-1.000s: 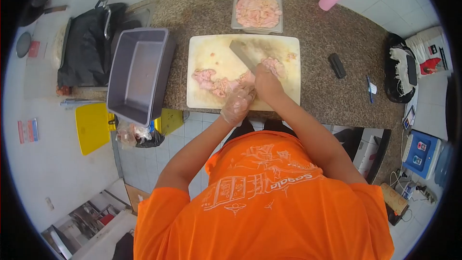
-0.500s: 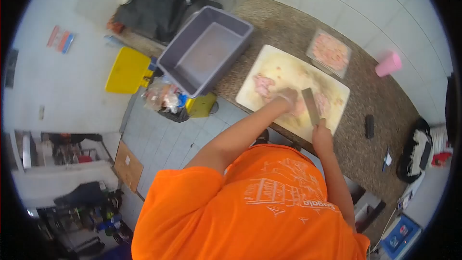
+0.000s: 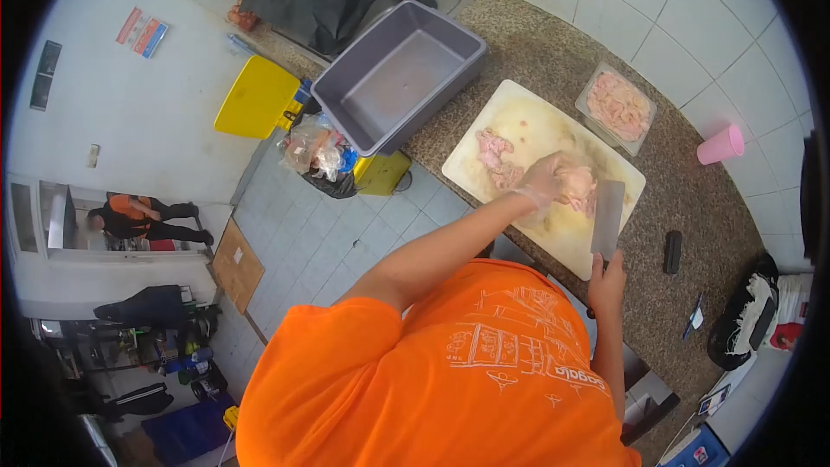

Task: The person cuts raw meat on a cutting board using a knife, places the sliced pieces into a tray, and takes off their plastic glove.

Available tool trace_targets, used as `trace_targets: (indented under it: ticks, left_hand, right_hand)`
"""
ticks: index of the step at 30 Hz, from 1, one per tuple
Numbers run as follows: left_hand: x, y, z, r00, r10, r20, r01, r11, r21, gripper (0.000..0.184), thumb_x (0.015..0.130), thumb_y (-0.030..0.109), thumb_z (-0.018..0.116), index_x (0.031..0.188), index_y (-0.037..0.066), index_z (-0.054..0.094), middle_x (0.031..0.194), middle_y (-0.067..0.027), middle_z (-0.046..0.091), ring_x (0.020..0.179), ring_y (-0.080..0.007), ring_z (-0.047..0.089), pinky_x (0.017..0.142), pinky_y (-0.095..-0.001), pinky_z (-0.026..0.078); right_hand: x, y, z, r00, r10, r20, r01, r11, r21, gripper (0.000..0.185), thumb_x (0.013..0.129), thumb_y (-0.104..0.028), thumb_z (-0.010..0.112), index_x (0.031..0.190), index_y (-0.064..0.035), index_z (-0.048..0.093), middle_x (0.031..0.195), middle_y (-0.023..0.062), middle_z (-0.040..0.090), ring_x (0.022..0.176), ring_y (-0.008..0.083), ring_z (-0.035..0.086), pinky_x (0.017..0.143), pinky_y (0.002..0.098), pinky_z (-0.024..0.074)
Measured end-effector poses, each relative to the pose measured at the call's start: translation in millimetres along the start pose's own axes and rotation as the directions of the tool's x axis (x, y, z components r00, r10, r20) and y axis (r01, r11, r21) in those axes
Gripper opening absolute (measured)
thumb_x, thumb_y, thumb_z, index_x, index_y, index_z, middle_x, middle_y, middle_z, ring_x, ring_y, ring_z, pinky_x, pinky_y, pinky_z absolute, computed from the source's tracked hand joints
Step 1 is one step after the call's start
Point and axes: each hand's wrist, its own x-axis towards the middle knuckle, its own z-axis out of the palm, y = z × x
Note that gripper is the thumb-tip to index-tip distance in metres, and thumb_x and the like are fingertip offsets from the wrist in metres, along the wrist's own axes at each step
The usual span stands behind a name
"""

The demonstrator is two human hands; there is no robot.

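Observation:
A white cutting board lies tilted on the stone counter. On its left part rest pieces of raw pale pink meat. My left hand, in a clear plastic glove, is closed at another piece of meat on the board's right half. My right hand grips the handle of a cleaver, whose broad blade lies just right of that meat. Behind the board stands a clear container of cut meat.
A grey tub sits left of the board. A pink cup and a black object are on the right. Below the counter edge is a yellow bin with bags. Another person is at the far left.
The view has turned, so the board appears tilted and further right. The cleaver has moved away from my left hand to the meat's right side. My left hand has shifted right along the board.

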Motion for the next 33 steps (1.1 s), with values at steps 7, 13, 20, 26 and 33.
trace_targets:
  ticks: [7,13,20,26,33]
  left_hand:
    - [-39,-35,-2,0.974,-0.134,-0.180,0.212,0.814,0.541,0.011,0.088,0.009,0.068,0.084,0.000,0.072,0.086,-0.0283,0.070,0.088,-0.0445,0.072,0.077,-0.0503,0.057]
    - [-43,-64,-1,0.997,0.054,-0.058,-0.010,0.818,0.574,0.016,0.089,0.007,0.064,0.101,-0.002,0.068,0.084,-0.0289,0.069,0.082,-0.0475,0.070,0.074,-0.0543,0.056]
    - [-53,-78,6,0.993,-0.010,-0.121,0.099,0.649,0.755,0.015,0.086,0.010,0.064,0.091,-0.002,0.071,0.085,-0.0235,0.072,0.082,-0.0395,0.072,0.078,-0.0495,0.057]
    - [-54,-98,8,0.975,-0.005,0.223,-0.188,0.518,0.834,0.027,0.084,0.009,0.066,0.108,-0.004,0.068,0.094,-0.0218,0.069,0.091,-0.0387,0.071,0.079,-0.0476,0.057]
    - [-62,-85,-5,0.966,0.167,0.200,-0.260,0.646,0.717,0.031,0.084,0.011,0.065,0.112,-0.003,0.065,0.097,-0.0185,0.069,0.091,-0.0394,0.071,0.081,-0.0494,0.058]
  right_hand:
    - [13,10,29,0.968,0.107,0.229,-0.050,0.968,-0.245,0.025,0.108,-0.019,0.055,0.124,-0.0014,0.048,0.103,0.0346,0.071,0.097,0.0552,0.068,0.078,0.0593,0.0540]
    - [11,7,25,0.985,0.085,0.148,-0.052,0.976,-0.213,0.030,0.108,-0.021,0.051,0.130,-0.0005,0.043,0.096,0.0369,0.069,0.095,0.0572,0.067,0.077,0.0621,0.0516]
    - [25,45,48,0.988,-0.004,0.152,0.045,0.963,-0.266,0.039,0.107,-0.016,0.053,0.140,0.0007,0.040,0.106,0.0384,0.068,0.100,0.0567,0.067,0.076,0.0604,0.0517]
    - [48,26,69,0.946,0.010,0.324,0.126,0.911,-0.394,0.037,0.108,-0.014,0.051,0.139,0.0034,0.041,0.114,0.0376,0.068,0.103,0.0553,0.067,0.081,0.0599,0.0512]
    - [150,-20,115,0.910,-0.127,0.395,0.261,0.915,-0.307,0.056,0.107,-0.010,0.049,0.158,0.0055,0.032,0.124,0.0391,0.065,0.115,0.0551,0.063,0.093,0.0572,0.0497]
